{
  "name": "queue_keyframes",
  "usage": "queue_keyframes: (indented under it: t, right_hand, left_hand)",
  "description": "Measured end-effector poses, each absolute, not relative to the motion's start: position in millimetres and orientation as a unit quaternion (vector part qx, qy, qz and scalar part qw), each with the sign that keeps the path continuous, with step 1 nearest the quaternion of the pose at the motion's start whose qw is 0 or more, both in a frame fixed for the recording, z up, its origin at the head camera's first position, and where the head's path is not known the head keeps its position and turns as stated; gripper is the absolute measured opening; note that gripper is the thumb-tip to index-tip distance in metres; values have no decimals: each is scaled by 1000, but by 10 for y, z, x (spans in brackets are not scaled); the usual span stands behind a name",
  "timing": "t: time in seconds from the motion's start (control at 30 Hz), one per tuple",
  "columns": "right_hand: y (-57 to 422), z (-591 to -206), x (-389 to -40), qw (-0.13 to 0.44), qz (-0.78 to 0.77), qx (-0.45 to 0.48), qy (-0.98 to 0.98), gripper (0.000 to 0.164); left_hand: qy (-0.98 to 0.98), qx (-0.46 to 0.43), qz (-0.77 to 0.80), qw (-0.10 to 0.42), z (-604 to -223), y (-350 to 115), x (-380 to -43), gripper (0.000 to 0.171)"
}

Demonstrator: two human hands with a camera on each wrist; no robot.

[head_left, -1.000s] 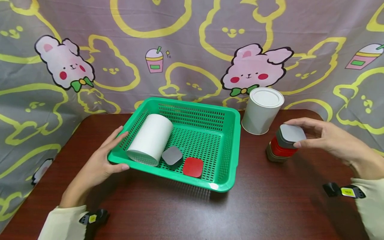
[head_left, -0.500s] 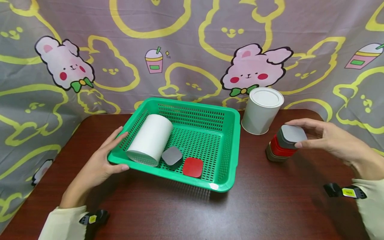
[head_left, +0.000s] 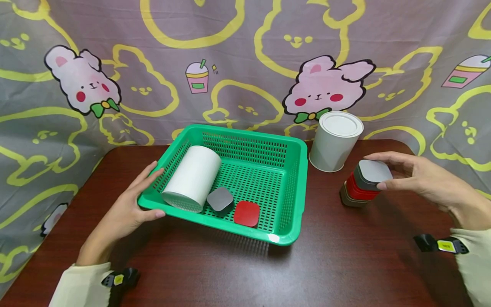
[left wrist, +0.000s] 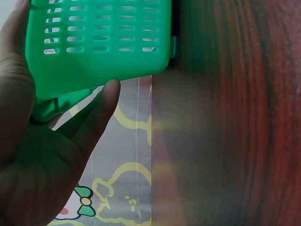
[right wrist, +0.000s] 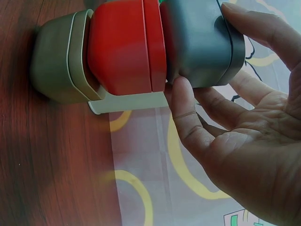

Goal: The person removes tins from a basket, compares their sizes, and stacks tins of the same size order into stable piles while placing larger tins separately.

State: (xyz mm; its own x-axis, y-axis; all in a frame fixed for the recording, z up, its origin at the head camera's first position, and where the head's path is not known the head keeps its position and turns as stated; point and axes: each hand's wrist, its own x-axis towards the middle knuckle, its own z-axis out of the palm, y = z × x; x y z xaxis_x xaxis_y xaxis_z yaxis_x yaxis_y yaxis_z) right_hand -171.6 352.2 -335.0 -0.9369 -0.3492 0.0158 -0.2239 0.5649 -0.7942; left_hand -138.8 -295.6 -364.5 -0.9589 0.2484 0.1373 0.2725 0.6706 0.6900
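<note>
My left hand [head_left: 122, 209] holds the near left corner of a green plastic basket [head_left: 303, 179], thumb at the front rim and fingers at the left side. Inside lie a white canister [head_left: 196, 177] on its side, a small grey tin [head_left: 220, 200] and a small red tin [head_left: 246, 214]. My right hand [head_left: 429, 181] grips a dark grey rounded-square tin [right wrist: 200, 42] between thumb and fingers. That tin tops a stack, with a red tin [right wrist: 123, 47] in the middle and an olive-brown tin [right wrist: 54, 61] at the bottom on the table.
A pale lidded can [head_left: 333, 145] stands upright between the basket and the stack, toward the back. A patterned curtain [head_left: 245, 55] hangs along the rear edge of the dark wooden table [head_left: 245, 273].
</note>
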Motion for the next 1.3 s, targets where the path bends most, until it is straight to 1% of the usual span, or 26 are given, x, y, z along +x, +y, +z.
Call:
queue_keyframes:
  t: [0.37, 0.8, 1.17, 1.3]
  right_hand:
    - [3536, -3301, -1698, 83, -423, -146, 890, 64]
    - [3551, -3153, -1681, 78, -374, -110, 917, 65]
    - [3467, -2930, -1725, 57, -379, -141, 913, 67]
    - [3372, -2823, -1740, 64, -373, -139, 915, 67]
  left_hand:
    - [-913, -146, -382, 17, -3640, -2955, -1388, 99]
    - [-913, -144, -381, 14, -3632, -2948, -1380, 99]
    - [-913, -146, -381, 17, -3641, -2949, -1381, 100]
    - [-913, -146, -382, 17, -3643, -2951, -1380, 100]
